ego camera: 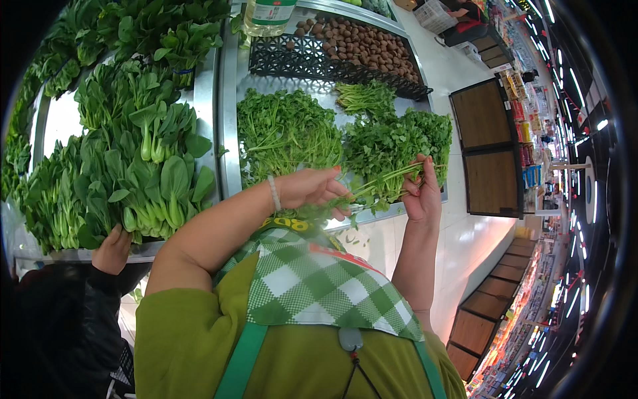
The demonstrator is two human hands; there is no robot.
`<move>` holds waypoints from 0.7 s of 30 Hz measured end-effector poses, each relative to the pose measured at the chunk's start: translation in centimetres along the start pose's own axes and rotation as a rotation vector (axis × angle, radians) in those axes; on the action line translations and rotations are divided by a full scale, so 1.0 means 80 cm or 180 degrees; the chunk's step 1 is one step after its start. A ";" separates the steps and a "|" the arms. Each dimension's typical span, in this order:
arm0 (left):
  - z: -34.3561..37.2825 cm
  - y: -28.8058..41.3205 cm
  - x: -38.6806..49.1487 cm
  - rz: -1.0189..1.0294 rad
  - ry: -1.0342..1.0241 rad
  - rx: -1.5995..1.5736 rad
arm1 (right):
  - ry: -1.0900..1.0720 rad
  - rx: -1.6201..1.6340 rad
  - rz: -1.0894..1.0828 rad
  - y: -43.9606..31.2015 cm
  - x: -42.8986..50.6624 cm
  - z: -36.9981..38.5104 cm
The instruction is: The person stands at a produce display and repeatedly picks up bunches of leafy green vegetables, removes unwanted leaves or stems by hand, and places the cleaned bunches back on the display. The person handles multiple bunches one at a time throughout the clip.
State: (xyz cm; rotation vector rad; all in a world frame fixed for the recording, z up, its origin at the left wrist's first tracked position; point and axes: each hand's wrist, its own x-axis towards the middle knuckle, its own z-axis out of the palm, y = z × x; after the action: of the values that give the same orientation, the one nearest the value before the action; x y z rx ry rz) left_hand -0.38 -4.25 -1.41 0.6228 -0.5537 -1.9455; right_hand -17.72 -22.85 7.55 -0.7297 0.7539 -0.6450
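Note:
My right hand (422, 192) grips the stem ends of a few coriander sprigs (381, 183) at the counter's front edge. Beside their leafy end is my left hand (319, 189), wearing a beaded bracelet (273, 193); its fingers are curled and blurred, and whether they pinch leaves is unclear. Behind the hands, leafy herb bunches lie on the metal counter: a wide pile (289, 132) on the left and a denser, darker pile (398, 142) on the right. A smaller bundle (366, 97) with its stems to the left lies farther back.
Bok choy (169, 194) fills the left counter, where another person's hand (112, 249) touches it. A metal divider (230, 109) separates the counters. At the back are a black plastic crate (294, 62), brown round produce (369, 47) and a bottle of yellowish liquid (269, 17). Wood-panelled shelving (486, 114) stands right.

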 end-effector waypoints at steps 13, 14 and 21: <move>-0.008 -0.010 -0.022 -0.0033 0.0357 -0.0534 | 0.0048 0.0306 -0.0034 -0.011 0.008 -0.029; -0.009 -0.011 -0.023 -0.0092 0.0402 -0.0564 | 0.0046 0.0315 -0.0047 -0.012 0.008 -0.030; -0.028 -0.030 -0.028 0.0138 0.0302 -0.0252 | 0.0238 0.0400 -0.0197 -0.016 0.006 -0.035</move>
State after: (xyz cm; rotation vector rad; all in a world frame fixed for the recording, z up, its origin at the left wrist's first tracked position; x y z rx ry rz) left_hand 0.30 -1.51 -4.21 0.6442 -0.4255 -1.8773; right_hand -19.93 -24.92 6.90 -0.6182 0.7543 -0.7725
